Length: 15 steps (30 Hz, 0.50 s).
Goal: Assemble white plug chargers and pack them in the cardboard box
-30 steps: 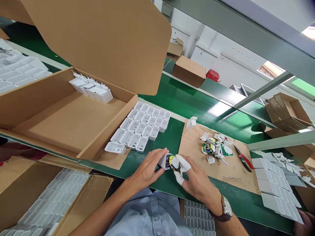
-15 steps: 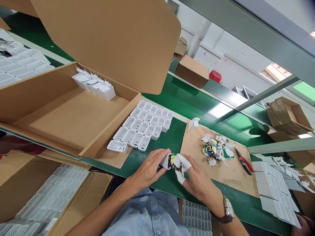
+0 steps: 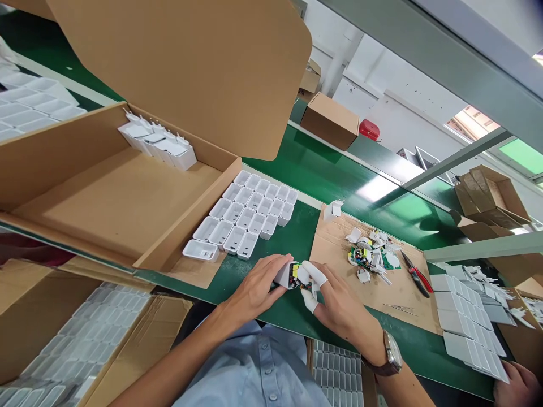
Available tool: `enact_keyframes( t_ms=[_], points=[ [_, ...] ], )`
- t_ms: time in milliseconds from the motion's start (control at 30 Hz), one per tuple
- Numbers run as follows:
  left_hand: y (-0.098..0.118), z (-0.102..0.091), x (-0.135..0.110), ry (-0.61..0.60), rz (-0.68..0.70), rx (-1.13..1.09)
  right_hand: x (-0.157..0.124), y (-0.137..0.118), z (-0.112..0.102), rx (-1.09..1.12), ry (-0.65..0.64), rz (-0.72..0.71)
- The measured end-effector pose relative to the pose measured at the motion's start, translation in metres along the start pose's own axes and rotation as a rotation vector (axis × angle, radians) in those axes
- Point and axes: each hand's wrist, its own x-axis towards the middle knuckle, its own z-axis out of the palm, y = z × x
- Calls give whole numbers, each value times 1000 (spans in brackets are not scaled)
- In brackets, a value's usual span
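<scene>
My left hand (image 3: 259, 284) is closed around a white plastic housing (image 3: 283, 275), tilted with its open end toward the right. In my right hand (image 3: 335, 294), thumb and finger in white finger cots pinch a circuit board (image 3: 299, 276) with yellow and black parts. The board sits partly inside the housing's mouth; how deep I cannot tell. Left of my hands, rows of open white housings (image 3: 245, 217) stand on the green bench. To the right, a cardboard sheet (image 3: 335, 249) bears a heap of circuit boards (image 3: 373, 255), red-handled pliers (image 3: 416, 275) and tweezers (image 3: 400, 309).
A large open cardboard box (image 3: 102, 206) at the left holds several white plug adapters (image 3: 156, 140). One more adapter (image 3: 333, 210) stands at the sheet's far edge. Stacked white housings (image 3: 466, 322) are on the right, beside another person's hand (image 3: 520, 384). Boxes of housings (image 3: 80, 333) stand below the bench.
The view has shifted slightly. Both hands keep nearly the same hold on the housing and board. At the lower right, the other person's hand shows more.
</scene>
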Motion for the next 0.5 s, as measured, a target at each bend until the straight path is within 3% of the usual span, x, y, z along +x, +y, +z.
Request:
enact_keyframes(
  t_ms=[500],
  points=[
    [-5, 1, -1, 13, 5, 4, 5, 0, 0, -59, -31, -19]
  ],
)
